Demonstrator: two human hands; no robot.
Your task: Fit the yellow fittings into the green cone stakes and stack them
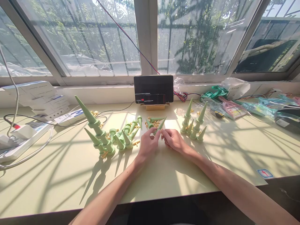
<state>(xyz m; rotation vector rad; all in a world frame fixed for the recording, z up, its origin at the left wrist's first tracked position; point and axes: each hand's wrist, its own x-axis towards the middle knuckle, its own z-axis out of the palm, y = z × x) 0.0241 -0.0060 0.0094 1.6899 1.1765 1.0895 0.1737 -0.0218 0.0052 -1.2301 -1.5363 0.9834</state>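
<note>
My left hand (pixel 149 143) is closed around a green plastic plant-watering spike (pixel 161 123), its pointed tip tilted up and to the right. Close beside it, my right hand (pixel 173 140) has thumb and fingers pinched together by the spike's lower end; whatever is between them is too small and hidden to make out. Behind my hands lies a small pile of yellow valve pieces (pixel 159 122) with more green spikes. To the left stands a crowd of green spikes (pixel 126 141), some stacked upright, with yellow valves among them. On the right, several more spikes (pixel 196 125) stand upright in stacks.
A black tablet (pixel 153 86) with a phone (pixel 154 99) before it leans by the window. White boxes (pixel 44 100) and a power strip (pixel 25 142) with cables occupy the left. Plastic-bagged items (pixel 234 107) and a black object (pixel 289 120) line the right back.
</note>
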